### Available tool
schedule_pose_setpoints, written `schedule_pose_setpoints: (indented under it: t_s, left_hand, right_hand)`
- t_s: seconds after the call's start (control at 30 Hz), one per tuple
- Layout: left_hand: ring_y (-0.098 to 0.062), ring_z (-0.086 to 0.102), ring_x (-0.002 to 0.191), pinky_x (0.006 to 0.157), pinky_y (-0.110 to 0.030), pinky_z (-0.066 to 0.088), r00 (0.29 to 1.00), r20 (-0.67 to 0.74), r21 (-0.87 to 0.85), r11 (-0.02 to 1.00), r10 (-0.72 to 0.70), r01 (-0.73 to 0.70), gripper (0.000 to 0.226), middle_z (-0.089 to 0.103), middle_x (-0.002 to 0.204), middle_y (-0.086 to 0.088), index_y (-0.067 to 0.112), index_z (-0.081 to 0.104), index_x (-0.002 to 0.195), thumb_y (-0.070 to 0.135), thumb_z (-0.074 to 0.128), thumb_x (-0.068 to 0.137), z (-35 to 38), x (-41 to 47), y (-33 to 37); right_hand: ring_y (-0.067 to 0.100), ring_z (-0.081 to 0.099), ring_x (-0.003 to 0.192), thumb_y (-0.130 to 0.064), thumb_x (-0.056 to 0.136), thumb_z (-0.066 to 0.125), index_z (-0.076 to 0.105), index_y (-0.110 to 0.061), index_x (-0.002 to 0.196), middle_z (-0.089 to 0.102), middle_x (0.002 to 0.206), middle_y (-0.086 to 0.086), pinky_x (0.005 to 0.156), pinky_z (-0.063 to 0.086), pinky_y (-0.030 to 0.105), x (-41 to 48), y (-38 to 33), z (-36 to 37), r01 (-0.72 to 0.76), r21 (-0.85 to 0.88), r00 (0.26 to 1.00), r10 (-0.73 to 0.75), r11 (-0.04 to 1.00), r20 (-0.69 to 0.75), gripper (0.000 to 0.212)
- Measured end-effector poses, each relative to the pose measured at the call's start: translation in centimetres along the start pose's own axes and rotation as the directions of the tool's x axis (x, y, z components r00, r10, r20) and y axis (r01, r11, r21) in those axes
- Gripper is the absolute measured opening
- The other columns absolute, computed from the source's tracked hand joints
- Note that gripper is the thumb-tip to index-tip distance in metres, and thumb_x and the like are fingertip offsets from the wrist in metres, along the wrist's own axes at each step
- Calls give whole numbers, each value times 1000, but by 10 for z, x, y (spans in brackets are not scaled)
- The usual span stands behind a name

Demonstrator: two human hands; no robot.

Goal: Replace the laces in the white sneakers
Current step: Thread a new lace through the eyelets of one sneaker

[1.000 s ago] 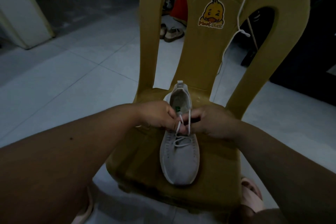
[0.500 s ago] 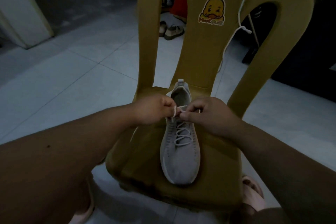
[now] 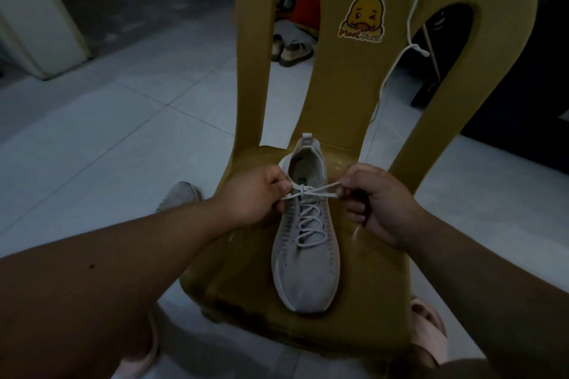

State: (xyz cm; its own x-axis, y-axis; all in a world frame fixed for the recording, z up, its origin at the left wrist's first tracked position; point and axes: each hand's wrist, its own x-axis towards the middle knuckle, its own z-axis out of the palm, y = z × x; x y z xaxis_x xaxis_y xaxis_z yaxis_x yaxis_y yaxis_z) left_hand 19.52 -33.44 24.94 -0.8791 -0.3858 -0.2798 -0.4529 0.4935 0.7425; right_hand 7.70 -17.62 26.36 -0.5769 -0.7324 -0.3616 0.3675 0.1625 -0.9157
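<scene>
Sneaker: pale grey-white knit sneaker (image 3: 304, 252) lies flat on the seat of a yellow plastic chair (image 3: 381, 274), toe towards the person, heel at the chair back.
Lace: white cord lace (image 3: 310, 221) criss-crosses up the sneaker's front. Its two strands cross in a small knot just above the tongue and run out sideways, taut.
Left hand: left hand (image 3: 255, 194) just beside the sneaker's collar, fingers (image 3: 281, 186) clenched, pinching the left strand.
Right hand: right hand (image 3: 377, 198) on the opposite side, fingers (image 3: 346, 184) curled, pinching the right strand.
Spare lace: second white cord (image 3: 412, 12) hangs over the chair back, beside a yellow duck sticker (image 3: 363, 17).
Floor: pale tiled floor (image 3: 107, 132). Another light-coloured sneaker (image 3: 178, 197) lies on it, left of the chair, partly hidden by the forearm.
</scene>
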Motion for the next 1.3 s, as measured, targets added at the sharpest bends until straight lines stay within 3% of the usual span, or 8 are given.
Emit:
schedule_pose_setpoints:
  t_s: [0.07, 0.13, 0.27, 0.43, 0.53, 0.63, 0.73, 1.3]
  left_hand:
    - [-7, 57, 68, 58, -22, 37, 997, -60, 72, 997, 41, -37, 25, 63, 72, 6, 30, 52, 75, 28, 44, 99, -3, -1, 1]
    - [-2, 55, 65, 55, -17, 34, 992, -93, 132, 989, 83, -71, 25, 62, 72, 8, 31, 52, 74, 28, 46, 98, -6, -3, 3]
    - [1, 53, 64, 52, -13, 30, 988, -75, 232, 966, 132, -111, 25, 60, 72, 12, 34, 51, 73, 29, 48, 97, -5, -8, 4]
    - [-2, 53, 65, 52, -16, 32, 998, -5, 258, 964, 66, -62, 26, 59, 73, 10, 31, 51, 74, 30, 44, 99, -3, -9, -5]
    - [-7, 55, 67, 55, -20, 35, 999, 3, 196, 979, 45, -45, 26, 61, 75, 8, 29, 53, 76, 30, 41, 100, 1, -10, -7]
    - [-7, 55, 66, 56, -21, 36, 999, -6, 118, 992, 51, -50, 29, 62, 75, 7, 28, 54, 76, 30, 38, 100, 4, -11, -7]
    - [-9, 56, 67, 56, -21, 36, 996, -7, 92, 992, 89, -88, 30, 61, 73, 6, 27, 54, 74, 29, 39, 100, 4, -12, -7]
    - [-8, 52, 64, 55, -21, 35, 998, 62, 167, 986, 4, -14, 31, 64, 79, 3, 27, 52, 74, 28, 38, 101, -2, -12, -25]
  right_hand:
    - [10, 38, 45, -13, 90, 51, 55, -12, 66, 48, 58, 2, 45, 29, 24, 1, -1, -2, 5, -330, 1000, -11, 944, -17, 24]
    - [10, 48, 53, -28, 91, 57, 60, -17, 71, 55, 60, -7, 52, 38, 26, 1, -2, -2, 32, -728, 999, -40, 685, 6, 23]
    - [5, 55, 65, -41, 89, 59, 63, -29, 81, 63, 76, -8, 56, 41, 19, -3, 0, 1, 127, -911, 992, -58, 393, 114, 15]
    - [6, 44, 47, -22, 96, 50, 59, -17, 77, 54, 61, -3, 49, 37, 22, -2, 1, -10, 51, -536, 993, -100, 843, -62, 22]
    - [8, 39, 41, -18, 96, 47, 57, -14, 74, 53, 60, 5, 43, 33, 22, -2, 4, -14, 5, -354, 1000, -14, 935, -23, 25]
    - [13, 55, 58, -36, 91, 57, 64, -21, 75, 62, 68, -2, 59, 47, 34, 1, 3, -14, 58, -846, 998, -61, 531, 30, 23]
    - [13, 60, 71, -50, 85, 58, 67, -32, 83, 65, 78, -7, 70, 54, 40, 2, 2, -7, 142, -966, 990, -51, 217, 135, 21]
    - [16, 52, 61, -23, 100, 42, 57, -11, 82, 56, 65, 2, 59, 42, 29, -8, 11, -3, -102, -460, 973, -7, 882, -230, 26]
